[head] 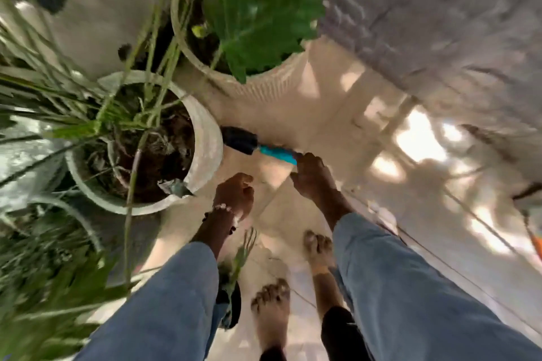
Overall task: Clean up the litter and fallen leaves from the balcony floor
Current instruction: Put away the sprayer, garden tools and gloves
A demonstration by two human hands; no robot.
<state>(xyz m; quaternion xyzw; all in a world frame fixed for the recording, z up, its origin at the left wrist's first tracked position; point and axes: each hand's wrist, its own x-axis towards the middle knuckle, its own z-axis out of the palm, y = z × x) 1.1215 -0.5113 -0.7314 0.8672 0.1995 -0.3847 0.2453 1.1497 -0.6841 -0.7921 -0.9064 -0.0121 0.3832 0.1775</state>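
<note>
View from the head camera, looking down past my sleeves to bare feet on the balcony floor [337,114]. My right hand [312,177] is the working grip: its fingers are curled round the near end of a brush [264,146] with a turquoise handle and a dark head, so this grip is holding the tool, and the brush reaches away from it toward the gap between two pale planters. The dark head lies just beside the rim of the nearer planter [205,138], ahead and to the left of the grip; whether the bristles touch the floor I cannot tell, as the frame is blurred. The farther planter [264,88], with a broad green leaf, stands beyond the brush head. My left hand [234,193] hangs beside the right grip, its fingers loosely curled and, as far as I can see, holding nothing. The task's own matter is sparse here: a strip of green leaf [245,252] lies on the floor behind both hands, near my feet; other litter is not distinguishable. I judge the step in hand to be sweeping around the planter bases. The next move calls for drawing the brush head back along the floor toward the feet, clear of the planter rim.
</note>
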